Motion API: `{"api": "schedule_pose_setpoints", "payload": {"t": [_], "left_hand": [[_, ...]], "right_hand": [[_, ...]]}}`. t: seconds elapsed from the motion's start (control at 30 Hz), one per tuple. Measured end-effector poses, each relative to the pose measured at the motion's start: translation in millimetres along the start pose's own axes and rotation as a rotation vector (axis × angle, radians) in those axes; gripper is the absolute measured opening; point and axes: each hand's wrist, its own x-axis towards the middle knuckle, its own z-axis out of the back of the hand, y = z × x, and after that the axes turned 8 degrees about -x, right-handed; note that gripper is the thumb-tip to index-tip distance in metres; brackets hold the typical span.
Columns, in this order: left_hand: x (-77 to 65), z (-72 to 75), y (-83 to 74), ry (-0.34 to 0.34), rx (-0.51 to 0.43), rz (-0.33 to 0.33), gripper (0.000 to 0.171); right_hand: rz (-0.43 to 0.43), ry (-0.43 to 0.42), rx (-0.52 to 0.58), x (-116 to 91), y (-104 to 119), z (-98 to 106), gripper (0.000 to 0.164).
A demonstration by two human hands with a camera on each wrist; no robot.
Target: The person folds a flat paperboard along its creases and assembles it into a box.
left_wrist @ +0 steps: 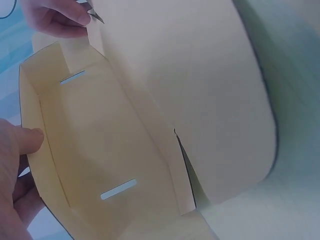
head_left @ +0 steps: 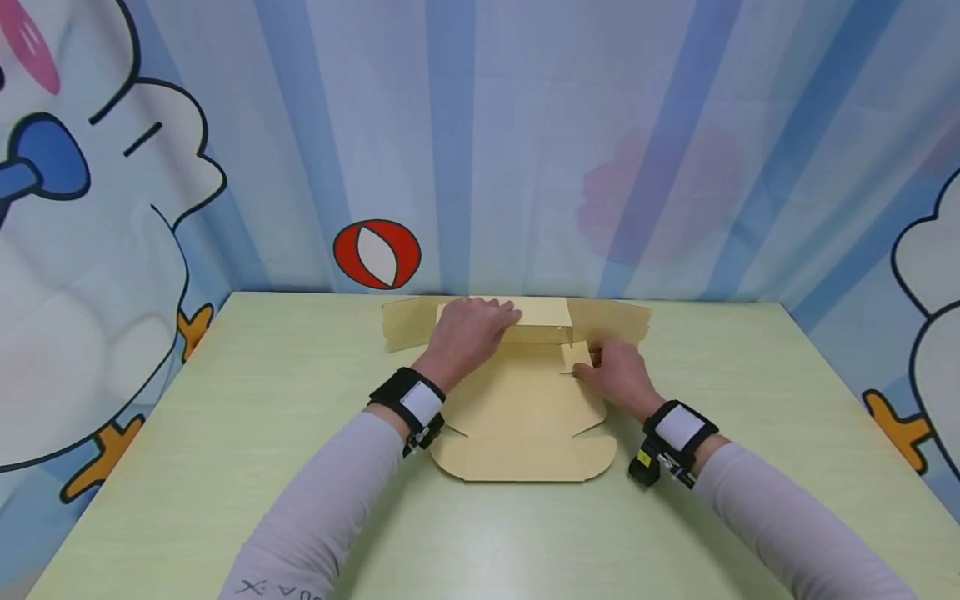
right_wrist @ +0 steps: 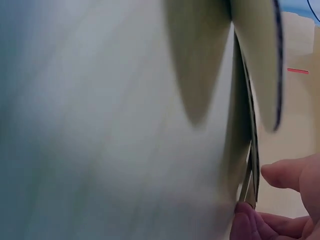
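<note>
A partly folded tan cardboard box (head_left: 525, 400) lies on the table, with its rounded lid panel toward me and side flaps spread at the back. My left hand (head_left: 472, 333) grips the raised far wall; in the left wrist view the thumb (left_wrist: 31, 140) lies inside that wall and the fingers are behind it. At the right end of the fold, my right hand (head_left: 618, 375) pinches a small corner flap (head_left: 576, 356) between thumb and fingers. Two slots show in the box's bottom panel (left_wrist: 107, 135). Some right fingers are hidden in the head view.
The box stands at the back of the pale green table (head_left: 300, 400), close to a striped blue curtain (head_left: 510, 150) with cartoon prints. One side flap (head_left: 408, 323) sticks out to the left and another flap (head_left: 618, 317) to the right.
</note>
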Motion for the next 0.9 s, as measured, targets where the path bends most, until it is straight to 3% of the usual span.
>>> {"api": "schedule_pose_setpoints", "payload": {"t": [0.13,0.5,0.73,0.9], "left_hand": [[-0.2,0.4,-0.5,-0.005,-0.011,0.0,0.018],[0.0,0.4,-1.2,0.009,-0.012,0.01,0.018],[1.0,0.4,-0.7,0.01,-0.016,0.01,0.021],[1.2,0.7,0.3,0.006,-0.013,0.005,0.021]], "right_hand": [[-0.011,-0.027,0.032,1,0,-4,0.033],[0.02,-0.063,0.253,3,10,-7,0.041],[0.052,-0.025,0.321,3,16,-11,0.024],[0.049,0.012,0.321,3,18,-14,0.023]]}}
